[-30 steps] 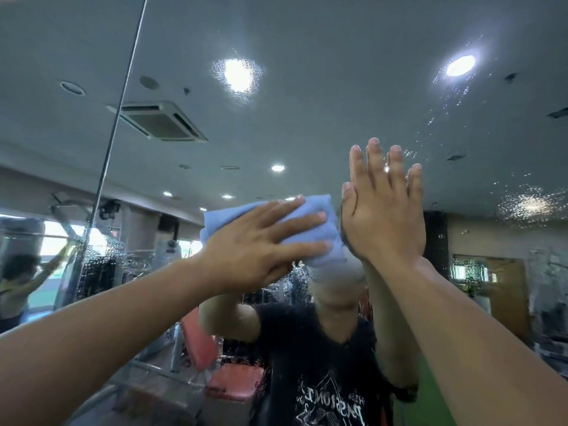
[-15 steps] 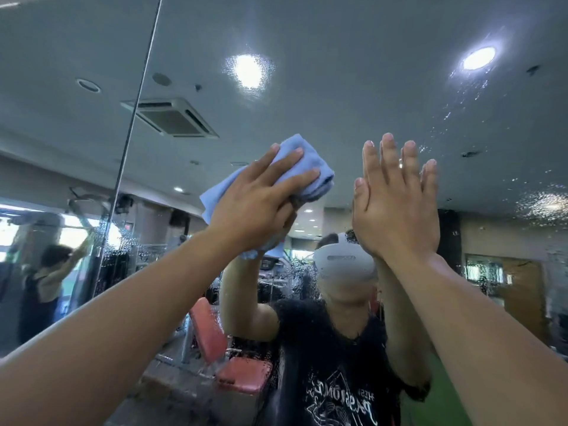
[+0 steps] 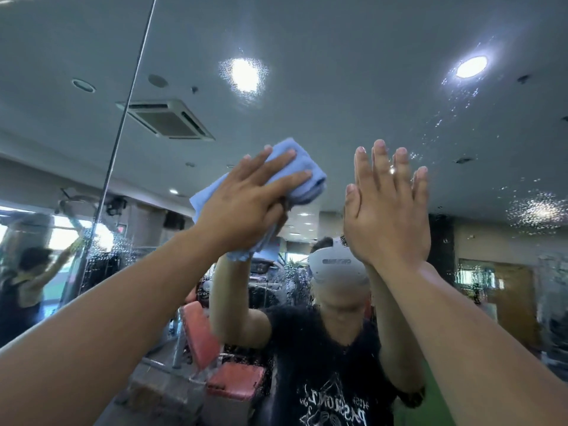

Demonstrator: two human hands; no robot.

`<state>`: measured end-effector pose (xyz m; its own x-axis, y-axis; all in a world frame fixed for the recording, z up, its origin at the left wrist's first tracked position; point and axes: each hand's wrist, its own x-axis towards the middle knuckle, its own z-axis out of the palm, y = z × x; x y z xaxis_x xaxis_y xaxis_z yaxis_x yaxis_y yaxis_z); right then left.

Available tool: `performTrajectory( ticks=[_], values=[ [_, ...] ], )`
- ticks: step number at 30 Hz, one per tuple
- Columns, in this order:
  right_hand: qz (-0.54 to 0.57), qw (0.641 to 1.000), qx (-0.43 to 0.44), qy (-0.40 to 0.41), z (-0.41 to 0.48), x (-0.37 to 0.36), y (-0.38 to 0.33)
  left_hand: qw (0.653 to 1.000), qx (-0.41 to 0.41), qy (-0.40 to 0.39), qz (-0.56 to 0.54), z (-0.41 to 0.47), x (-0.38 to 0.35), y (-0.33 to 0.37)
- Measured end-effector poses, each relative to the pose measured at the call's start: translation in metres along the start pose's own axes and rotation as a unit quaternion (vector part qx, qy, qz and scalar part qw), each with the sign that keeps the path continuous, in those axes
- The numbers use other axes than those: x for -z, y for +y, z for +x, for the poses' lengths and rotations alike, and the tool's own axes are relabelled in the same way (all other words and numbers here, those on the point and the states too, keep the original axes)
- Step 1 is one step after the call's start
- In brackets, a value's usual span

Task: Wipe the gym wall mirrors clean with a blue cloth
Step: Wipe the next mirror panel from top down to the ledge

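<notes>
L hand (image 3: 246, 204) spread flat, presses cloth (image 3: 304, 179) on mirror (image 3: 338, 103). R hand (image 3: 387, 210) flat beside, fingers (image 3: 381, 167) together. Wet drops (image 3: 534, 210) at right.

Before us stands the mirror (image 3: 338, 87), with both our hands laid against it. The left hand (image 3: 246, 207) is on the left, with the cloth (image 3: 302, 179) between its fingers and the glass. The right hand (image 3: 387, 216) is just beside it, apart from the cloth. A seam (image 3: 123, 124) runs up the mirror well left of the hands. Droplets (image 3: 455, 118) lie above and right of the right hand. In the reflection, a bench (image 3: 233, 379) sits below the left hand — a vent (image 3: 166, 119) above and left of the cloth.
</notes>
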<state>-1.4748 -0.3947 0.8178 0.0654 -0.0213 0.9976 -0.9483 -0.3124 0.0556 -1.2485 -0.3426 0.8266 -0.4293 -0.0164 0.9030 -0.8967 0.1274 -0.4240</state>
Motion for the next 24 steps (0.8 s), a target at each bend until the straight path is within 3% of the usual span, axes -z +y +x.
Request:
performTrajectory(
  ticks=[7, 15, 24],
  values=[
    [-0.009, 1.000, 0.001, -0.003, 0.000, -0.001, 0.002, 0.987, 0.156, -0.009, -0.023, 0.051, 0.002, -0.008],
    [-0.009, 1.000, -0.002, 0.002, -0.001, -0.001, 0.001, 0.986, 0.163, 0.036, 0.011, 0.094, 0.001, -0.032],
    [-0.035, 0.999, -0.002, 0.014, 0.002, 0.005, 0.001, 0.989, 0.142, 0.033, 0.025, 0.102, -0.001, -0.041]
  ],
)
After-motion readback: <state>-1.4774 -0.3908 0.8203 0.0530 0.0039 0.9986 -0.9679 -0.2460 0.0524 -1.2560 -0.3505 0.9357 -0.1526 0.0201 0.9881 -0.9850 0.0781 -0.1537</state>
